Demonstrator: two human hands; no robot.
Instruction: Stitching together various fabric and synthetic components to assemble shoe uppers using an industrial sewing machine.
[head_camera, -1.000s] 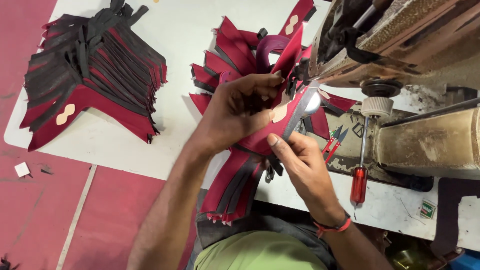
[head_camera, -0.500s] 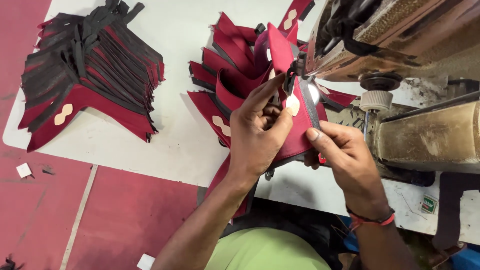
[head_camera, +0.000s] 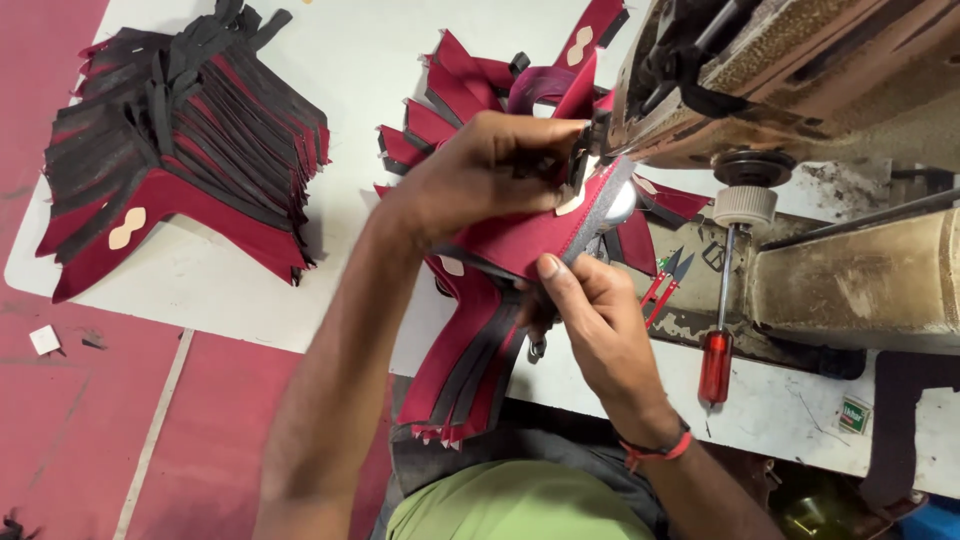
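Both hands meet over the near edge of the white worktop (head_camera: 330, 300), just in front of the sewing machine (head_camera: 800, 90). The left hand (head_camera: 480, 175) comes in from above, fingers curled and pinching the top edge of a maroon piece (head_camera: 520, 240) with a grey-black border, right beside the machine's head. The right hand (head_camera: 590, 320) supports the same piece from below, its thumb pressed flat on the maroon face and the other fingers tucked underneath. A red band (head_camera: 655, 450) circles the right wrist. The piece is held up off the worktop, tilted, with its far end touching the machine. Beneath the hands, a bundle (head_camera: 470, 370) of similar maroon and black pieces hangs over the worktop edge toward the person's lap, and more of them fan out behind the left hand. A separate stack (head_camera: 190, 140) of the same pieces lies well apart on the left of the worktop. By the machine base lie small red snips (head_camera: 665, 285) and a red-handled screwdriver (head_camera: 718, 345).
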